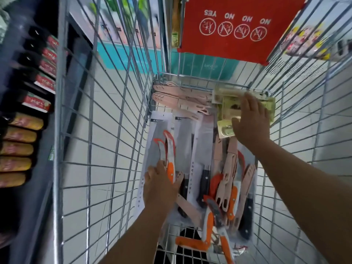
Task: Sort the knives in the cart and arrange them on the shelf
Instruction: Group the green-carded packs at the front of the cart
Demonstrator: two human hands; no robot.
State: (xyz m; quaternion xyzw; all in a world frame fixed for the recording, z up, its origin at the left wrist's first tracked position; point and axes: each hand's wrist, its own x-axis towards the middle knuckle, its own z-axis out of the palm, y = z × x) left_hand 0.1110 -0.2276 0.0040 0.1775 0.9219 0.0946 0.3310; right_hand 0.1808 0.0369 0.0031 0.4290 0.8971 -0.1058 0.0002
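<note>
Cart (106,115): wire-mesh shopping cart, viewed from above; all knives lay on its floor.
Cleavers (204,141): three broad grey blades on white backing cards lay side by side along the cart's middle, black riveted handles toward the near end.
Orange-handled knives (170,149): two with curved pale blades edged in red lay across the left cleaver card; more orange-handled ones sat piled at the near right and near end.
Pink knives (177,95): pale pink sheathed knives lay crosswise at the far left of the cart floor; a further bunch lay lengthwise at the right, mixed with orange and black handles.
Green packs (226,103): yellowish-green blister cards were stacked in the far right corner; contents too blurred to identify.
Left hand (161,185): was lowered onto the left cleaver card at the base of the orange-handled knives, fingers bent downward over them; whether it gripped one could not be determined.
Right hand (251,122): fingers were straight and spread, palm down over the green packs; contact could not be confirmed.
Red panel (234,27): red plastic flap at the cart's far end, printed with white prohibition symbols.
Shelf (28,103): dark shelving to the left of the cart held packaged goods with red labels and yellowish wrapped items.
</note>
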